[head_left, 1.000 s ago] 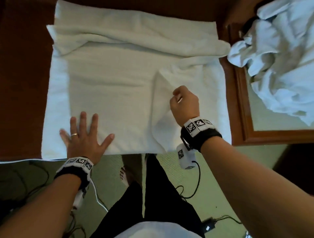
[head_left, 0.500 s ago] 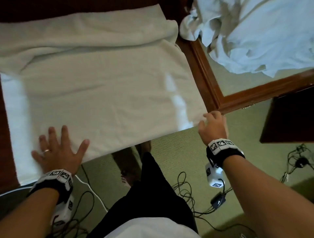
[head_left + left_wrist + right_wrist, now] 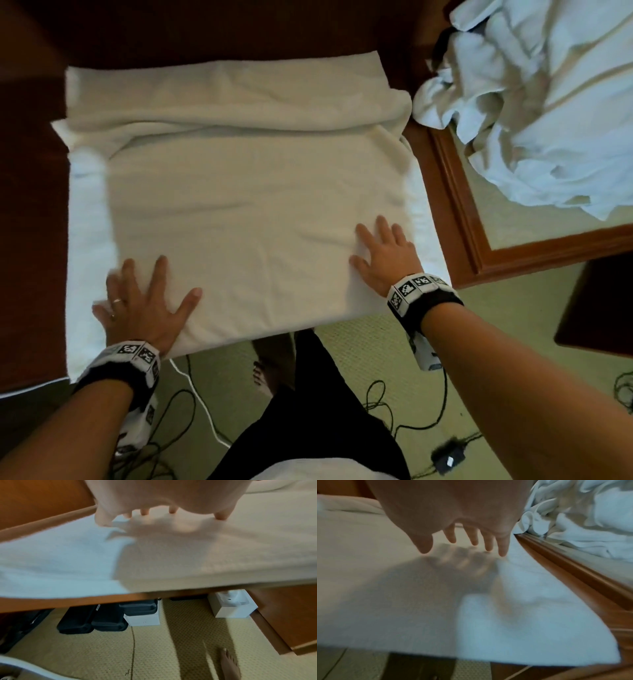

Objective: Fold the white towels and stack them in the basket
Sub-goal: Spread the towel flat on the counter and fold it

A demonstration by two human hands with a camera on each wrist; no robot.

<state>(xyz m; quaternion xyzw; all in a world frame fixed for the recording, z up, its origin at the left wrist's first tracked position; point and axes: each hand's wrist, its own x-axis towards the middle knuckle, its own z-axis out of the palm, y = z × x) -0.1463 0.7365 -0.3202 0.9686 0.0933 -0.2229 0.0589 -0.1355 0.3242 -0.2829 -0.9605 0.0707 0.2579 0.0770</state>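
Note:
A white towel lies spread on the dark wooden table, its far edge bunched into a roll. My left hand rests flat on the towel's near left corner with fingers spread, and the left wrist view shows the same left hand over the towel. My right hand lies flat and spread on the near right part, seen from the right wrist as the right hand on the towel. No basket is in view.
A heap of crumpled white towels lies on the glass-topped wooden table at the right. Cables and a black adapter lie on the carpet. Under the table stand black cases and white boxes.
My right hand let go of the towel's right corner after pulling it out toward the near right edge, then opened and laid flat on the towel. The left hand stayed pressed flat.

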